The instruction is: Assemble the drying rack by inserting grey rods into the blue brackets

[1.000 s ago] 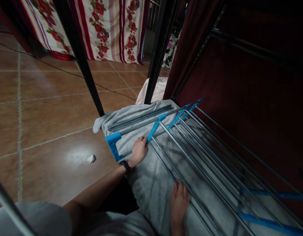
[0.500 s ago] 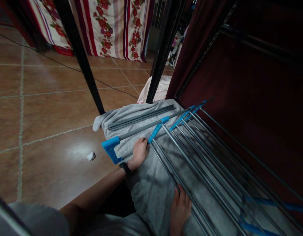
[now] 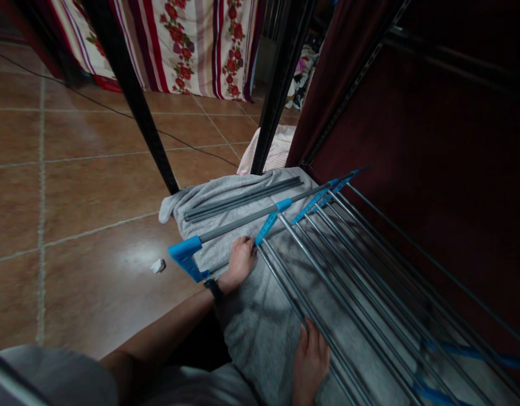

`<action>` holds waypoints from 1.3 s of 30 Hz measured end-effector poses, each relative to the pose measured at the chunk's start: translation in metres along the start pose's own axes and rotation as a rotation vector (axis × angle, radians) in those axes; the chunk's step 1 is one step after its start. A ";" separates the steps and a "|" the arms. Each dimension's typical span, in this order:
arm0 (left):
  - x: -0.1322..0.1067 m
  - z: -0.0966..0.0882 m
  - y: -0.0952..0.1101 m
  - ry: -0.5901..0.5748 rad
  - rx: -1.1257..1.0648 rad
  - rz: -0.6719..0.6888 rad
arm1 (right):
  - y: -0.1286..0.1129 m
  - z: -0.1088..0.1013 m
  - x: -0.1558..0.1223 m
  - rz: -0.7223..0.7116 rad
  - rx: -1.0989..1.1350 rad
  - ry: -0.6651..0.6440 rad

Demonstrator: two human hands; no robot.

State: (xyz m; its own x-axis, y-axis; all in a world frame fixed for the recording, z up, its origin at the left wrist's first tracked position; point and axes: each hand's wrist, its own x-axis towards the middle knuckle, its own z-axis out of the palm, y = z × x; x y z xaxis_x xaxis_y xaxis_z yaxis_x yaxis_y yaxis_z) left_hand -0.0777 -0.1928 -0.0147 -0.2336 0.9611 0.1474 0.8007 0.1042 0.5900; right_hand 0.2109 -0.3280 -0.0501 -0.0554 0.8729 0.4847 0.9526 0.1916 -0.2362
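Observation:
A drying rack (image 3: 238,224) of grey and silver metal tubes with blue plastic joints lies on a grey blanket (image 3: 263,316). My left hand (image 3: 241,260), with a dark band at the wrist, is closed by the lower end of a blue joint bar (image 3: 266,228). Its fingertips curl out of sight there, around the lower side tube or the joint. Farther down the rack, my right hand (image 3: 311,361) wraps around the nearest silver rod. At the rack's near left corner is a blue end piece (image 3: 186,251).
Several loose grey tubes (image 3: 243,198) lie together on the blanket beyond the rack. Black metal posts (image 3: 135,104) rise in front. A dark red curtain (image 3: 412,146) hangs at the right. On the tiled floor are a white scrap (image 3: 158,265) and a thin cable (image 3: 187,145).
The view has shifted slightly. The rack's blue end piece sits a little farther left and lower. Both hands keep their places on the rack.

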 end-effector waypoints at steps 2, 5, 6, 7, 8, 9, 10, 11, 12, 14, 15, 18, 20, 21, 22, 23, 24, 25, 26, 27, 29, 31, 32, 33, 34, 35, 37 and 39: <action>-0.001 0.001 0.000 0.000 0.009 0.002 | 0.000 0.000 0.000 0.003 0.014 0.000; -0.001 -0.001 0.003 -0.012 0.028 -0.009 | 0.000 0.000 0.000 0.003 0.005 0.005; -0.001 -0.002 0.004 -0.017 0.034 -0.021 | 0.000 0.001 0.000 0.003 -0.007 0.008; -0.001 -0.002 0.005 -0.023 0.041 -0.035 | 0.000 0.001 0.000 0.006 -0.020 0.013; -0.001 -0.003 0.006 -0.029 0.047 -0.051 | 0.001 0.001 0.000 0.008 -0.029 0.015; -0.001 -0.004 0.008 -0.035 0.053 -0.065 | 0.001 0.001 0.000 0.010 -0.034 0.017; -0.001 -0.004 0.009 -0.040 0.058 -0.077 | 0.001 0.001 0.000 0.012 -0.036 0.019; -0.001 -0.005 0.009 -0.045 0.061 -0.084 | 0.001 0.001 0.000 0.013 -0.035 0.020; -0.001 -0.005 0.010 -0.050 0.062 -0.084 | 0.002 0.001 0.000 0.010 -0.030 0.020; -0.001 -0.004 0.011 -0.054 0.054 -0.077 | 0.002 0.001 -0.001 0.009 -0.019 0.014; -0.002 -0.004 0.011 -0.053 0.048 -0.075 | 0.003 0.001 -0.002 0.013 -0.014 0.009; -0.003 -0.004 0.012 -0.050 0.034 -0.083 | 0.003 0.001 -0.002 0.033 -0.001 -0.004; -0.004 -0.004 0.014 -0.053 0.035 -0.090 | 0.002 0.001 -0.002 0.048 0.009 -0.005; -0.004 -0.004 0.015 -0.056 0.039 -0.093 | 0.002 0.001 -0.002 0.053 0.015 -0.007; -0.005 -0.004 0.016 -0.059 0.047 -0.094 | 0.002 0.001 -0.001 0.058 0.021 -0.010; -0.006 -0.004 0.017 -0.059 0.059 -0.097 | 0.001 0.001 -0.001 0.064 0.025 -0.014; -0.007 -0.005 0.018 -0.056 0.073 -0.101 | 0.001 0.001 0.000 0.071 0.028 -0.016; -0.007 -0.005 0.019 -0.054 0.087 -0.102 | 0.001 0.000 0.000 0.075 0.031 -0.019; -0.008 -0.004 0.020 -0.050 0.099 -0.103 | 0.001 0.000 0.000 0.076 0.031 -0.023; -0.009 -0.004 0.021 -0.045 0.108 -0.102 | 0.001 0.000 0.000 0.074 0.028 -0.026; -0.010 -0.003 0.021 -0.034 0.116 -0.095 | 0.001 0.000 0.000 0.068 0.018 -0.032; -0.010 -0.002 0.020 -0.018 0.114 -0.085 | 0.001 -0.001 0.000 0.068 0.010 -0.035; -0.010 -0.001 0.019 -0.010 0.113 -0.082 | 0.001 -0.001 0.000 0.068 0.008 -0.033; -0.010 0.000 0.018 -0.005 0.112 -0.080 | 0.001 -0.001 0.001 0.067 0.008 -0.030; -0.009 0.001 0.017 -0.002 0.113 -0.080 | 0.001 -0.001 0.001 0.063 0.009 -0.024; -0.009 0.002 0.016 0.002 0.113 -0.080 | 0.001 -0.001 0.001 0.057 0.011 -0.017; -0.008 0.004 0.013 0.010 0.110 -0.079 | 0.001 -0.001 0.002 0.045 0.017 -0.015; -0.007 0.005 0.012 0.019 0.100 -0.072 | 0.001 0.000 0.001 0.040 0.019 -0.019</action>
State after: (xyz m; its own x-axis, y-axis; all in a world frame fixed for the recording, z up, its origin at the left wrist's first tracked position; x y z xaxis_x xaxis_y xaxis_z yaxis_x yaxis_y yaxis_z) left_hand -0.0640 -0.1973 -0.0129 -0.3020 0.9453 0.1234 0.8323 0.1983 0.5176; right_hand 0.2123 -0.3266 -0.0497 -0.0229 0.8886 0.4582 0.9484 0.1643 -0.2713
